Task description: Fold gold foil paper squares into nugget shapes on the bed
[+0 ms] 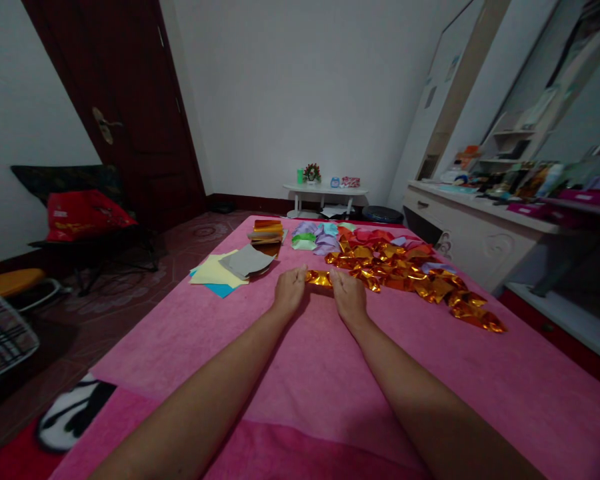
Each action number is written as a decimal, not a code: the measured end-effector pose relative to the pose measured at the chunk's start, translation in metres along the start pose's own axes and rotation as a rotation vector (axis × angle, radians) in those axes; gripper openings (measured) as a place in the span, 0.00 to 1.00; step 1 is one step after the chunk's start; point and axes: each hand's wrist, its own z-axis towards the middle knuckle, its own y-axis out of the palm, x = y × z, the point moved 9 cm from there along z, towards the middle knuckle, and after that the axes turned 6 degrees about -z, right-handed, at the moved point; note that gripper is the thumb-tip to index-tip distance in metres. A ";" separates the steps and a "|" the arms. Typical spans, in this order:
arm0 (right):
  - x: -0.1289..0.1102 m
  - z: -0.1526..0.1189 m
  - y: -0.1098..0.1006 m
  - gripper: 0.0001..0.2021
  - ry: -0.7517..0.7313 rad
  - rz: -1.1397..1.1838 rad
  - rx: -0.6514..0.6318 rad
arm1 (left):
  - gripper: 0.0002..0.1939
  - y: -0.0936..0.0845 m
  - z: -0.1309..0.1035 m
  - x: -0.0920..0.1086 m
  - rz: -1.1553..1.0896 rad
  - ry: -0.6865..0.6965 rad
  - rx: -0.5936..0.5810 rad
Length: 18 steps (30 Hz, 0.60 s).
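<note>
Between my two hands is a shiny gold foil paper piece (319, 279), folded into a narrow strip shape. My left hand (291, 290) pinches its left end, and my right hand (349, 293) grips the right end. Just beyond and to the right lies a spread of folded gold foil pieces (435, 283), reaching toward the right side of the pink cloth (300, 373). Behind them are folded purple, green and red paper pieces (325, 239). Left of my left hand rest flat sheets: a grey sheet (247, 261), a yellow sheet (215, 270) and a blue sheet (221, 290).
A stack of gold foil sheets (269, 230) sits at the cloth's far left. A white side table (325, 189) stands by the wall. On the left, a chair holds a red bag (87, 213). A white dresser (485, 233) flanks the right side.
</note>
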 end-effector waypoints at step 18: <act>0.011 0.030 -0.011 0.10 -0.004 -0.017 0.141 | 0.25 -0.016 0.004 -0.010 -0.486 -0.074 0.167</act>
